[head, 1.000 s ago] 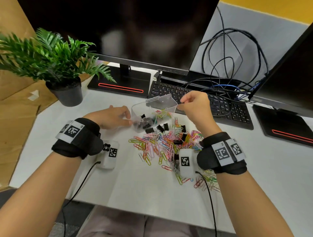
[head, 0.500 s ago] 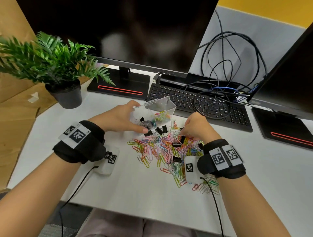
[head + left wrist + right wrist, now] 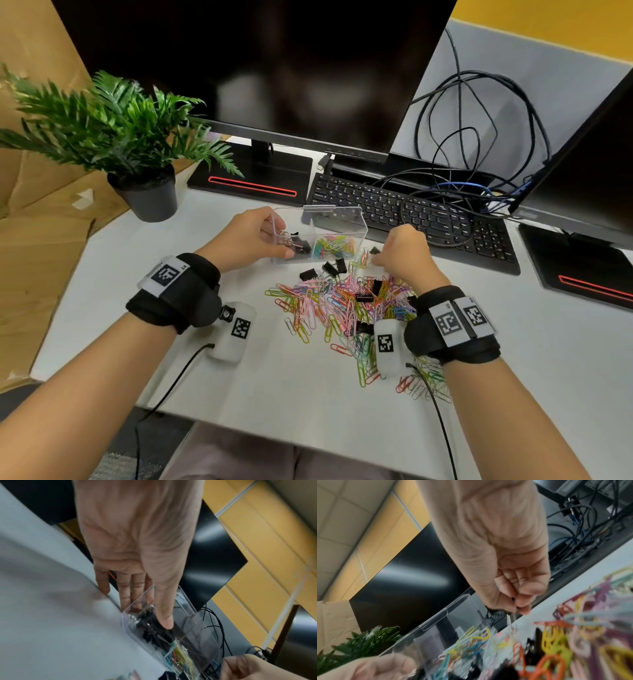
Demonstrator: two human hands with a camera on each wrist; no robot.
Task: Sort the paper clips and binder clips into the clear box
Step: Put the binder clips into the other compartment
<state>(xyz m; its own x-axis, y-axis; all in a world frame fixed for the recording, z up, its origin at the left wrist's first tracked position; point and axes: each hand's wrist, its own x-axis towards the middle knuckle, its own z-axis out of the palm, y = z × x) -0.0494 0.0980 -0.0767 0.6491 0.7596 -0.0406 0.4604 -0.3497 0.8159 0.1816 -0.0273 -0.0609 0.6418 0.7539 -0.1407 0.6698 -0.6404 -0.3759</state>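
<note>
The clear box (image 3: 342, 219) stands on the white table behind a pile of coloured paper clips (image 3: 318, 308). Its left compartment holds black binder clips (image 3: 301, 245) and its right one coloured paper clips (image 3: 334, 245). My left hand (image 3: 279, 238) grips the box's left end, thumb on the near wall and fingers behind; the left wrist view shows the thumb (image 3: 164, 615) along the box (image 3: 197, 628). My right hand (image 3: 375, 262) is at the pile's far edge. Its fingertips (image 3: 522, 608) pinch a thin pale clip (image 3: 510, 618). Loose black binder clips (image 3: 330, 269) lie in the pile.
A black keyboard (image 3: 428, 219) with looped cables (image 3: 479, 137) lies right behind the box. A potted plant (image 3: 144, 192) stands far left, a monitor stand (image 3: 253, 181) behind, another stand (image 3: 582, 267) at the right. The table's front edge (image 3: 308, 438) is near.
My right hand has come down from beside the box's rim to the pile's far edge and pinches a clip. My left hand has closed round the box's left end.
</note>
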